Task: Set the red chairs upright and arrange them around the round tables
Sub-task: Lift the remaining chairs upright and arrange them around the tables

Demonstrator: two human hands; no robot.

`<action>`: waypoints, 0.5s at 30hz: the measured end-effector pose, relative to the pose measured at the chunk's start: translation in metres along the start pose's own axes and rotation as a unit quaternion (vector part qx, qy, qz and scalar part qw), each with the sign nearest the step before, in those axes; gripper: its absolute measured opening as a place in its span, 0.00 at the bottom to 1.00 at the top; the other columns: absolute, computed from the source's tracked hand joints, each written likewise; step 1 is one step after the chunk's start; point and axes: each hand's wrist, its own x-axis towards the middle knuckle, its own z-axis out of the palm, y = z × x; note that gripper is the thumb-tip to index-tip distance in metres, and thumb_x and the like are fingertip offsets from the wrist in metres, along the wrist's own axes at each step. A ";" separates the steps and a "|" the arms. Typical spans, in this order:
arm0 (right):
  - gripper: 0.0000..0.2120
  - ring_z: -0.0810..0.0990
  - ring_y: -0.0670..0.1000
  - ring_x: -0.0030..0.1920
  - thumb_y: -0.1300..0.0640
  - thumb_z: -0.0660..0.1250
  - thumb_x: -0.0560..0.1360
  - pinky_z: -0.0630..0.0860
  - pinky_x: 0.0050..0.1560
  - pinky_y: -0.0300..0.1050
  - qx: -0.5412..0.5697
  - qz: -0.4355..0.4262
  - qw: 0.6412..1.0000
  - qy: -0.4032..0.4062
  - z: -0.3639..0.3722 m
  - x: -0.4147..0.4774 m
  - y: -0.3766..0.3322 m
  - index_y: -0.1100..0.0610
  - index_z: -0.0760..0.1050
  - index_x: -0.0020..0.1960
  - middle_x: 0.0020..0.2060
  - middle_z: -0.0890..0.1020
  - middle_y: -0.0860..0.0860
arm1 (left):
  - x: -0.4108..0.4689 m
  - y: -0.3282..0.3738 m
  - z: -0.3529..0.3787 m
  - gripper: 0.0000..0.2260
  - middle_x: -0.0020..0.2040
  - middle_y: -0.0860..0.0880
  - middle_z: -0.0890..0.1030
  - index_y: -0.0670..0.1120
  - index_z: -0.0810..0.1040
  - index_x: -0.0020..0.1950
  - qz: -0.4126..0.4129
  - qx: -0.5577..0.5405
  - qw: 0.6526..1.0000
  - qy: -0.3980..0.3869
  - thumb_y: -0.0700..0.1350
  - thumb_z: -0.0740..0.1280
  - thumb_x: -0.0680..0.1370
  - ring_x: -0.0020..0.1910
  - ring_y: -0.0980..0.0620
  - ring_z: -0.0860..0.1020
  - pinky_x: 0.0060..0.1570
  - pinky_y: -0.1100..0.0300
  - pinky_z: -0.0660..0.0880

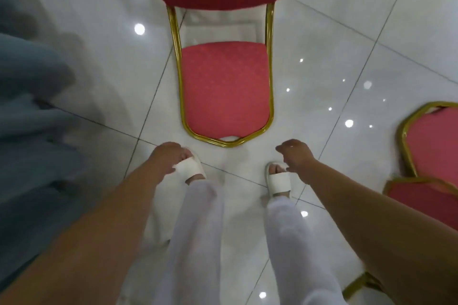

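**Item:** red-cushioned chair with gold metal tube frame (224, 82), set directly ahead on the floor. The seat cushion is turned up toward the camera and the dark red backrest lies beyond it. No legs are seen, so it cannot be told whether the chair stands fully upright.

**Hands:** left hand (164, 158) and right hand (296, 156) are held low, just short of the seat's front edge. The fingers are loosely curled and nothing is held.

**Handling (judged):** the frame is best taken by both side tubes at once, so that the chair is lifted level rather than dragged. The tube looks smooth, and a one-sided grip may slip. The white slip-on sandals (189, 169) are near the front rail and should be kept out from under it.

**Surface:** glossy white tiled floor (334, 32) with dark joints and mirrored ceiling lights. It is probably slick and easily scuffed.

**Room:** further red chairs with gold frames (431, 146) are seen tipped and overlapping at the right edge. A blurred grey-blue cloth (29, 111) at the left is not identified. No round table is in view.
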 end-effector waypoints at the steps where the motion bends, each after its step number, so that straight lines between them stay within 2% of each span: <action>1: 0.18 0.80 0.58 0.51 0.55 0.68 0.77 0.79 0.57 0.57 -0.006 -0.002 1.000 0.006 0.014 0.026 -0.002 0.57 0.73 0.66 0.51 0.79 0.57 | 0.026 -0.001 0.000 0.04 0.55 0.43 0.77 0.47 0.76 0.53 -0.016 -0.054 0.998 0.004 0.41 0.66 0.79 0.47 0.48 0.76 0.47 0.53 0.75; 3: 0.24 0.78 0.59 0.55 0.52 0.67 0.77 0.77 0.60 0.56 -0.005 -0.004 1.000 0.016 0.038 0.076 -0.004 0.55 0.69 0.71 0.52 0.77 0.56 | 0.078 -0.006 0.003 0.08 0.54 0.46 0.75 0.49 0.76 0.56 -0.038 -0.113 0.993 0.012 0.47 0.69 0.78 0.49 0.48 0.74 0.49 0.53 0.73; 5: 0.30 0.74 0.57 0.52 0.48 0.67 0.77 0.76 0.51 0.49 0.022 0.000 0.999 0.031 0.057 0.125 -0.005 0.54 0.63 0.75 0.53 0.74 0.55 | 0.129 -0.011 0.010 0.20 0.56 0.47 0.73 0.49 0.74 0.65 -0.041 -0.126 0.991 0.017 0.54 0.71 0.76 0.55 0.48 0.72 0.54 0.51 0.70; 6: 0.32 0.74 0.57 0.53 0.47 0.68 0.76 0.74 0.49 0.49 0.042 0.007 0.998 0.044 0.063 0.148 -0.004 0.53 0.61 0.76 0.55 0.74 0.54 | 0.152 -0.014 0.016 0.26 0.59 0.47 0.73 0.49 0.71 0.69 -0.040 -0.129 0.991 0.019 0.56 0.71 0.75 0.59 0.47 0.71 0.57 0.50 0.69; 8: 0.35 0.75 0.58 0.58 0.46 0.68 0.74 0.73 0.51 0.51 0.089 0.020 0.993 0.070 0.071 0.193 -0.002 0.51 0.59 0.77 0.60 0.75 0.54 | 0.196 -0.016 0.027 0.34 0.69 0.46 0.69 0.50 0.64 0.76 -0.031 -0.137 0.990 0.021 0.59 0.72 0.74 0.68 0.44 0.68 0.65 0.46 0.66; 10: 0.36 0.74 0.57 0.57 0.47 0.68 0.73 0.71 0.52 0.52 0.121 0.022 0.989 0.078 0.075 0.234 -0.004 0.50 0.59 0.77 0.60 0.73 0.52 | 0.238 -0.019 0.035 0.39 0.74 0.46 0.66 0.52 0.59 0.79 -0.016 -0.143 0.989 0.040 0.59 0.73 0.73 0.72 0.42 0.66 0.70 0.43 0.63; 13: 0.32 0.75 0.53 0.57 0.46 0.70 0.72 0.68 0.54 0.53 0.127 0.017 0.991 0.037 0.078 0.281 -0.013 0.50 0.67 0.73 0.62 0.76 0.48 | 0.292 -0.021 0.045 0.33 0.71 0.48 0.72 0.50 0.67 0.75 0.003 -0.165 0.986 0.023 0.60 0.71 0.73 0.69 0.45 0.71 0.67 0.46 0.67; 15: 0.25 0.76 0.52 0.57 0.44 0.70 0.71 0.68 0.57 0.56 0.141 0.037 0.989 0.002 0.076 0.297 -0.018 0.48 0.73 0.67 0.59 0.79 0.47 | 0.309 -0.020 0.051 0.27 0.66 0.50 0.77 0.50 0.72 0.69 0.014 -0.183 0.983 0.006 0.59 0.71 0.74 0.60 0.49 0.76 0.58 0.51 0.73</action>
